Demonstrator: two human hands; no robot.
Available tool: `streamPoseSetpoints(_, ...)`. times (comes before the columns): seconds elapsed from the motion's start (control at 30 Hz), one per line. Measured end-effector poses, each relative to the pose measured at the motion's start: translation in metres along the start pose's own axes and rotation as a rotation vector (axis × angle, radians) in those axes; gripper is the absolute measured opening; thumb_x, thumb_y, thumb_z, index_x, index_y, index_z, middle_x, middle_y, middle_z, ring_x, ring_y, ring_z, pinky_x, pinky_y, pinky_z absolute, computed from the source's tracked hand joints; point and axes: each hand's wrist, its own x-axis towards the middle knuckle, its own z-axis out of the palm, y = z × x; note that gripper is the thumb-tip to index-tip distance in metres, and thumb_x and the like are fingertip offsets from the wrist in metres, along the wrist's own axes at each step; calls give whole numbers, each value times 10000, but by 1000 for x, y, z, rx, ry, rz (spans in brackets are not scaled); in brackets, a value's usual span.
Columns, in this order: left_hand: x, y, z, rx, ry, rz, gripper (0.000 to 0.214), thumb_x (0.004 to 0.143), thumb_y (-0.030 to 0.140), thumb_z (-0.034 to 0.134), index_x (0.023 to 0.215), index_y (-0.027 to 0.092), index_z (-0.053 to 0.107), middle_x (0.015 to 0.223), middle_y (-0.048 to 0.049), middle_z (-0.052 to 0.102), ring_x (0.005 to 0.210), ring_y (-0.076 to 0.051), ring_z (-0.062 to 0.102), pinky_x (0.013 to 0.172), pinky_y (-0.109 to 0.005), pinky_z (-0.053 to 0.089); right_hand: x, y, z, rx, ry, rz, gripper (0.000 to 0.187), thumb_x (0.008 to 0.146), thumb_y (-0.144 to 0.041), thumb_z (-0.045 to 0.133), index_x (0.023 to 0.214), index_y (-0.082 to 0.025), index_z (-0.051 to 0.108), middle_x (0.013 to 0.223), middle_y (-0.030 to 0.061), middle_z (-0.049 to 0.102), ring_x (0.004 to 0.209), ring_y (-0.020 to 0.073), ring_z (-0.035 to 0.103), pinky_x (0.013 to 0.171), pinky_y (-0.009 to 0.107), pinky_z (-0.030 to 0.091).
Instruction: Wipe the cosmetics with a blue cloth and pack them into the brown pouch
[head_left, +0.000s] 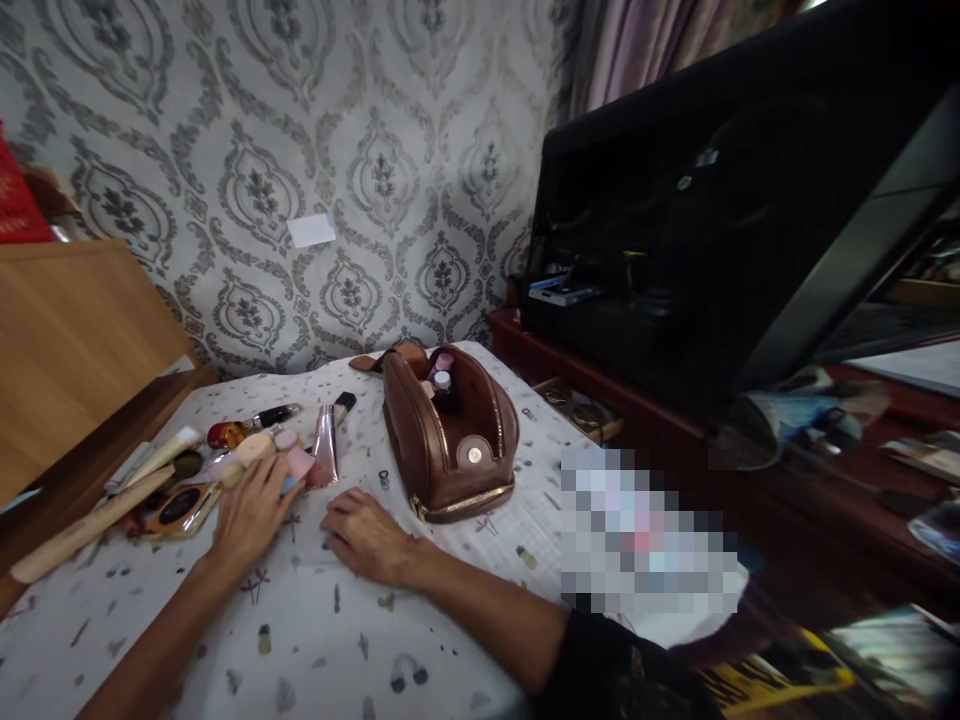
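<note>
My left hand [251, 500] reaches over a pile of cosmetics, its fingers stretched out and touching the small items. A pink block-like item [300, 463] lies by its fingertips, and a round beige case [255, 450] is just beyond them. A silvery-pink squeeze tube [325, 445] lies to the right of the pile. My right hand [369, 540] rests on the patterned cloth with its fingers curled in and nothing visible in them. Beyond it stands a brown leather makeup bag [442, 475], unzipped wide, with a white-capped bottle [442, 382] and pinkish items inside.
The patterned cloth [315, 640] covers the surface. A long wooden rod [90, 525] and a gold-edged compact [180, 508] lie on the left. A wooden cabinet [75, 340] borders the left side; a large black television [675, 200] stands on a dark red stand at the right.
</note>
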Motion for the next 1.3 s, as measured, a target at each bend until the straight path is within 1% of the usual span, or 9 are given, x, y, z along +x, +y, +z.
streamPoseSetpoints(0.27, -19, 5, -2, -316, 47, 23, 222, 954, 460, 459, 888, 269, 550, 939, -76, 703, 908, -287, 662, 768, -399, 518, 0, 2, 5, -9, 27, -5, 156, 948, -228, 604, 1032, -145, 706, 1049, 93, 696, 1073, 232, 571, 985, 353, 465)
streamPoseSetpoints(0.4, -9, 13, 1, -384, 50, -112, 282, 924, 522, 458, 947, 256, 547, 1133, -109, 677, 1081, -317, 634, 846, -426, 521, 1, 2, 4, -5, 26, -20, 156, 944, -231, 611, 1028, -139, 705, 1040, 97, 694, 1063, 233, 571, 984, 357, 466)
streamPoseSetpoints(0.53, -4, 16, 8, -481, -56, -287, 367, 882, 598, 467, 994, 255, 532, 966, -54, 703, 890, -283, 684, 755, -393, 529, 1, 2, 3, 9, 19, -28, 156, 951, -232, 595, 1021, -136, 696, 1038, 99, 687, 1069, 235, 568, 995, 363, 463)
streamPoseSetpoints(0.63, -5, 16, 9, -524, -87, -329, 402, 871, 623, 470, 1015, 254, 537, 935, -39, 711, 847, -274, 688, 750, -381, 519, 1, 2, 4, 31, 27, -10, 141, 945, -224, 596, 1033, -147, 674, 1056, 101, 679, 1081, 240, 567, 1006, 383, 463)
streamPoseSetpoints(0.7, -7, 17, 7, -558, -74, -327, 397, 873, 619, 468, 1002, 251, 546, 937, -40, 713, 855, -269, 684, 772, -374, 512, 1, 1, 5, 55, 37, 34, 205, 933, -227, 611, 1115, -138, 640, 1113, 118, 666, 1119, 252, 560, 1023, 399, 460)
streamPoseSetpoints(0.8, -9, 22, 1, -649, -66, -342, 377, 884, 604, 468, 954, 246, 563, 848, -14, 696, 785, -234, 658, 743, -332, 496, 1, 0, 2, 128, 59, 140, 444, 907, -272, 662, 1298, -104, 533, 1250, 162, 620, 1203, 275, 531, 1051, 421, 445)
streamPoseSetpoints(0.93, -10, 33, -4, -803, -76, -382, 373, 890, 578, 477, 867, 223, 587, 730, 15, 624, 707, -188, 586, 686, -282, 457, 1, -1, -3, 260, 34, 188, 632, 858, -305, 727, 1386, -87, 457, 1281, 197, 604, 1214, 309, 524, 1026, 467, 446)
streamPoseSetpoints(1.17, -12, 32, -1, -920, -54, -450, 344, 913, 534, 486, 801, 216, 556, 678, 33, 538, 676, -158, 514, 654, -260, 439, 2, 3, -1, 372, 41, 226, 715, 801, -398, 790, 1411, -182, 486, 1283, 142, 608, 1228, 310, 535, 1044, 479, 427)
streamPoseSetpoints(1.3, -16, 36, -8, -903, 4, -433, 320, 974, 495, 393, 943, 225, 563, 822, 0, 631, 767, -178, 585, 742, -293, 480, 1, 1, -5, 399, 39, 252, 760, 780, -381, 809, 1441, -201, 479, 1285, 126, 614, 1229, 308, 545, 1039, 450, 440)
